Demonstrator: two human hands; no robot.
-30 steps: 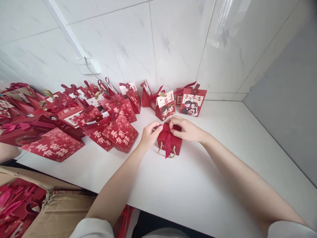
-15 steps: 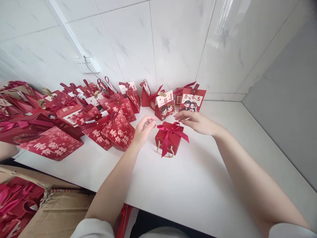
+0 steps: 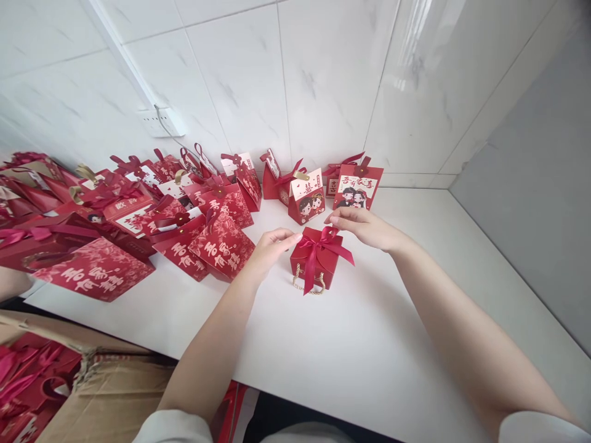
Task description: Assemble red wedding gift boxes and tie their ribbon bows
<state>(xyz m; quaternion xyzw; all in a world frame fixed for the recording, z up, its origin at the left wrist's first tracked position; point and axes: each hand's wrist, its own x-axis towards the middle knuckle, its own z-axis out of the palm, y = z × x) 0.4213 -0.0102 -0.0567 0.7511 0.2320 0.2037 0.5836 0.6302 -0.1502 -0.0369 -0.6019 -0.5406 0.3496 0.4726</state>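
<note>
A small red gift box (image 3: 327, 266) stands on the white table in front of me. A dark red satin ribbon bow (image 3: 317, 242) is tied over its top, with one tail hanging down the front and another out to the right. A twisted gold cord handle (image 3: 298, 278) droops at its near side. My left hand (image 3: 273, 247) pinches the bow's left loop between thumb and fingertips. At the bow's right loop, the fingers of my right hand (image 3: 361, 226) come together on the ribbon; the fingertips partly hide the loop.
Several red patterned gift boxes (image 3: 221, 246) crowd the table's left side. More boxes with couple drawings (image 3: 308, 203) stand along the tiled wall, below a wall socket (image 3: 162, 122). A cardboard carton (image 3: 115, 394) of red packages is at lower left, near another person's arm (image 3: 13, 283).
My left hand has moved right onto the bow's left loop. My right hand has come slightly down and left to the right loop. The box stays nearly in place.
</note>
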